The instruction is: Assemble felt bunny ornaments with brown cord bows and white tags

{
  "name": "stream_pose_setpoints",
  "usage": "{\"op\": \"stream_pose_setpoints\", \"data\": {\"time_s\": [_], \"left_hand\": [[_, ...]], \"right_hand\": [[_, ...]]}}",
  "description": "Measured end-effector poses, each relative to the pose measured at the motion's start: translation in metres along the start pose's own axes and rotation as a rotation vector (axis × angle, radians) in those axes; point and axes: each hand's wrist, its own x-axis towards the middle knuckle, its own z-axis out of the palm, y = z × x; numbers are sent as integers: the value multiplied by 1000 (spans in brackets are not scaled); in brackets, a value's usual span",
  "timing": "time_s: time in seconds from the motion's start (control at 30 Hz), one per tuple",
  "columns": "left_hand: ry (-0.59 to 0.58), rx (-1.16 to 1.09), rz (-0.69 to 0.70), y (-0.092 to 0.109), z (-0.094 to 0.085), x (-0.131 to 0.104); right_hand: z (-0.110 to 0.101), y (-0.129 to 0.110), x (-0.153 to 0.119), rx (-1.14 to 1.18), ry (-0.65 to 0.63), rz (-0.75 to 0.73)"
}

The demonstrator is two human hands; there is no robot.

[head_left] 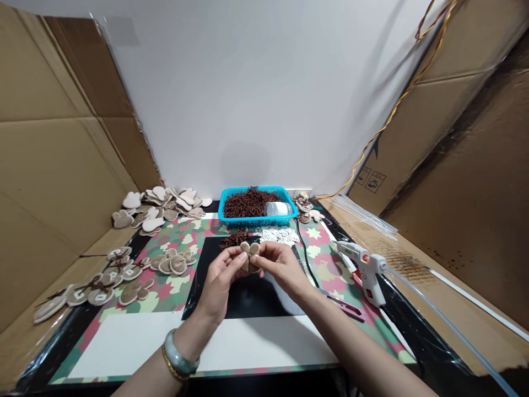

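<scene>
A small brown plush rabbit-head patch [250, 251] is held upright over the black mat [248, 298]. My left hand [221, 278] grips its left side between thumb and fingers. My right hand [285, 270] pinches the right side, with its thumb near the base of the ears. Something thin and dark lies across the patch there, partly covered by my fingers. Just beyond my hands sit a small heap of dark brown bows [235, 238] and a pile of small white labels [279, 235].
A blue basket [258, 221] of brown bows holds a white-labelled jar [278, 208]. Patches [177, 263] lie at left, some with bows [97, 289]; more pale ones [159, 207] are heaped behind. At right are a glue gun [366, 270], purple-handled snips [345, 307] and glue sticks [367, 215].
</scene>
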Motion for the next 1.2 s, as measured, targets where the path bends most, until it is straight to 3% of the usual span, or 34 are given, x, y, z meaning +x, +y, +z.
{"op": "stream_pose_setpoints", "data": {"time_s": [0.13,0.27,0.4,0.5,0.63,0.8,0.93,1.03,1.2], "left_hand": [[-49,155,98,2,-5,9],[83,149,237,-9,0,8],[154,46,218,-12,7,6],[143,-34,94,-5,4,10],[157,-49,16,2,-7,17],[94,-136,-99,2,-18,17],[-37,3,-66,1,-21,11],[-35,145,-10,2,-22,8],[-55,263,10,6,-23,5]], "right_hand": [[6,-2,-1,62,-33,84],[20,5,-5,117,165,140],[32,17,-7,-62,325,-50],[31,21,-8,-115,258,-103],[24,20,-11,97,110,90],[19,20,-13,171,127,167],[17,22,-14,194,145,218],[15,22,-14,187,113,245],[7,9,-4,29,99,113]]}}
